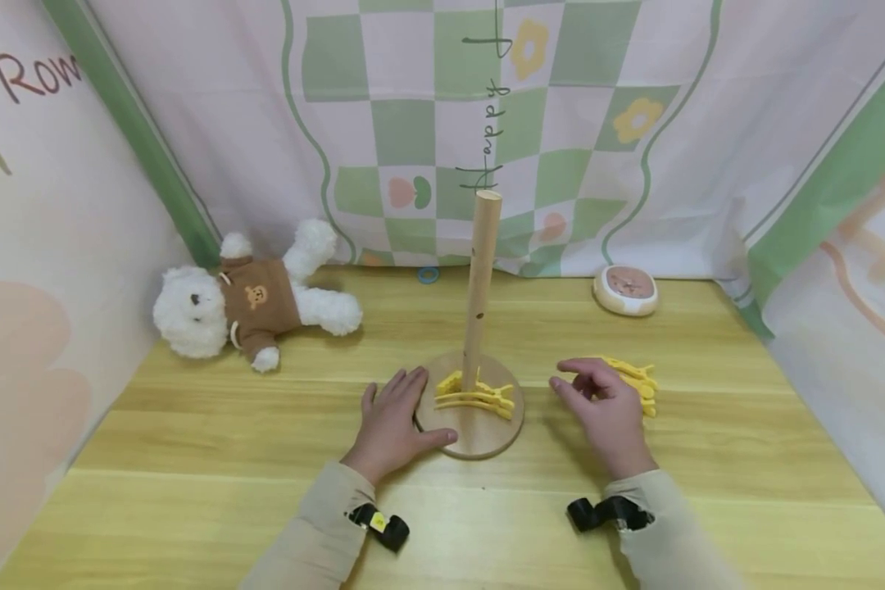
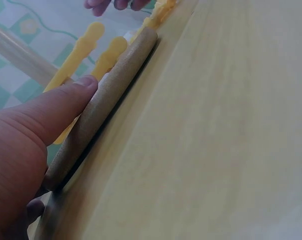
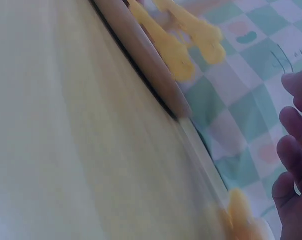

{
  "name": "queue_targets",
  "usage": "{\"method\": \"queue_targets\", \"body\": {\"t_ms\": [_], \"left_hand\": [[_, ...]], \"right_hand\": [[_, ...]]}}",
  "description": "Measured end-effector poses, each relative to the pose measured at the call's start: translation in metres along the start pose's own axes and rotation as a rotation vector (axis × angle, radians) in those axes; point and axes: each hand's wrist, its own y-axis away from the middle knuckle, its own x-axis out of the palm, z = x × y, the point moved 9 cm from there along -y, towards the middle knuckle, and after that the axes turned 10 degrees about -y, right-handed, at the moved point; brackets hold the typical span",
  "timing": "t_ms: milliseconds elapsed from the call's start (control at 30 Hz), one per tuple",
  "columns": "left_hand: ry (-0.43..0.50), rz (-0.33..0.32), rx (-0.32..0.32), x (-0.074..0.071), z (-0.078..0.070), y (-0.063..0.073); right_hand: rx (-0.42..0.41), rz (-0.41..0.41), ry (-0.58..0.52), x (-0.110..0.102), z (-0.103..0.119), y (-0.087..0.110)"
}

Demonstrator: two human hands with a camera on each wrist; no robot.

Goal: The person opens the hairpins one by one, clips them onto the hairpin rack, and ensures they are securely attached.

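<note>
A wooden pole (image 1: 481, 287) with small dark holes stands upright on a round wooden base (image 1: 479, 442). Yellow plastic pieces (image 1: 475, 401) with knobbed ends lie on the base around the foot of the pole. My left hand (image 1: 394, 426) rests against the base's left side, fingers straight along the rim and thumb on top. Right of the base, my right hand (image 1: 603, 410) hovers with loosely bent fingers and holds nothing. More yellow pieces (image 1: 643, 383) lie on the table just behind it, partly hidden by the hand. The right wrist view shows them blurred.
A white plush bear (image 1: 261, 303) in a brown shirt lies at the back left. A small blue ring (image 1: 428, 274) is near the curtain (image 1: 406, 131). At the back right sits a white rounded device (image 1: 625, 290). All stand on a wood-grain table (image 1: 192, 492).
</note>
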Motion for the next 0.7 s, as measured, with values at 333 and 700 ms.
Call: {"method": "queue_targets", "body": {"t_ms": [333, 700], "left_hand": [[-0.004, -0.001, 0.000, 0.000, 0.000, 0.000], [-0.007, -0.002, 0.000, 0.000, 0.000, 0.000]], "right_hand": [[-0.043, -0.214, 0.065, -0.063, -0.004, -0.016], [0.082, -0.185, 0.250, -0.112, -0.031, -0.024]]}}
